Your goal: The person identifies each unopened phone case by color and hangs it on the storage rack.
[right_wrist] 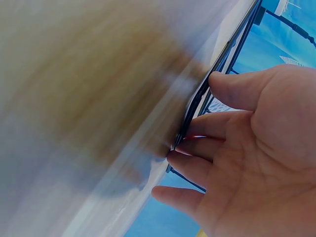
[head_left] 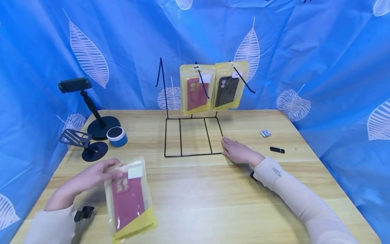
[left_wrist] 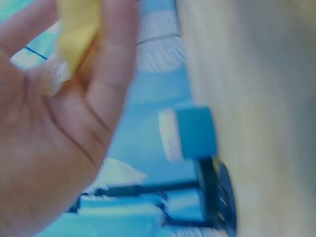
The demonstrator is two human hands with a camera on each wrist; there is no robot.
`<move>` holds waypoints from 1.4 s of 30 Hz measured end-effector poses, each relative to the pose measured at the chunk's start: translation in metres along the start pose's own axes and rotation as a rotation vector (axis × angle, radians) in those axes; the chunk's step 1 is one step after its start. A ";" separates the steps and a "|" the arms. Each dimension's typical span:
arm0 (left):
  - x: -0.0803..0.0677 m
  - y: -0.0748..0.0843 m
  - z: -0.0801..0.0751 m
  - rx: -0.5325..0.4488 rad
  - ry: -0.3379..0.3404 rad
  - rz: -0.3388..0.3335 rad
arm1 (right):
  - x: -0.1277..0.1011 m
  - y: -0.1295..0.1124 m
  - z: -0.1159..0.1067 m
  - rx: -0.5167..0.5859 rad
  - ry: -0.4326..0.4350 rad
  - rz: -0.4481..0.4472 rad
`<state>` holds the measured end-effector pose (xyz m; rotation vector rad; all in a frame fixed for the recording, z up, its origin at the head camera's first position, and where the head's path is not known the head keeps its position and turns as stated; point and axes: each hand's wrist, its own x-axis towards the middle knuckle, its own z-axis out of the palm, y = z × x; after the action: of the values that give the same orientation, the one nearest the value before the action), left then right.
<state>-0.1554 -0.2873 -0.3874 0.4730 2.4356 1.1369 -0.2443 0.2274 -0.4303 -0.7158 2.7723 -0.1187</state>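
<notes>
My left hand (head_left: 102, 171) grips the top of a clear and yellow packet holding a red phone case (head_left: 129, 200), lifted over the near left of the wooden table (head_left: 213, 203). In the left wrist view the yellow packet edge (left_wrist: 76, 24) lies in my left hand (left_wrist: 64, 108). My right hand (head_left: 236, 150) rests flat with straight fingers at the near right corner of a black wire display rack (head_left: 192, 135). The right wrist view shows my fingertips (right_wrist: 192, 163) against the rack's base wire (right_wrist: 207, 94). Two more packets hang on the rack, a red case (head_left: 196, 88) and a black case (head_left: 228, 86).
Two black phone stands (head_left: 91, 112) and a blue and white round can (head_left: 117, 136) sit at the table's left. A small blue object (head_left: 265, 133) and a black stick-shaped item (head_left: 277, 149) lie to the right. Blue leaf-print cloth (head_left: 320, 51) surrounds the table.
</notes>
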 end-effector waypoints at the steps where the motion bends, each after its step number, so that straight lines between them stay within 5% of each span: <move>1: 0.002 0.009 -0.002 -0.001 0.036 0.009 | 0.000 0.000 0.000 0.001 0.000 0.000; 5: 0.014 0.051 0.000 0.031 0.183 0.037 | 0.002 0.001 0.000 0.008 -0.007 0.000; 11: 0.041 0.122 0.018 0.073 0.289 0.105 | 0.002 0.001 0.001 0.007 -0.003 -0.003; 17: 0.071 0.180 0.031 -0.164 0.343 0.215 | 0.000 0.000 -0.001 0.014 -0.005 -0.001; 22: 0.096 0.212 0.033 -0.265 0.367 0.322 | 0.001 0.002 0.000 0.015 0.003 -0.015; 30: 0.137 0.235 0.036 -0.333 0.370 0.391 | 0.004 0.002 0.002 0.029 0.069 -0.030; 42: 0.170 0.227 0.037 -0.300 0.423 0.352 | 0.002 0.002 0.002 -0.009 0.053 -0.039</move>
<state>-0.2535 -0.0467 -0.2685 0.6337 2.5155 1.8856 -0.2466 0.2279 -0.4334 -0.7806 2.8117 -0.1352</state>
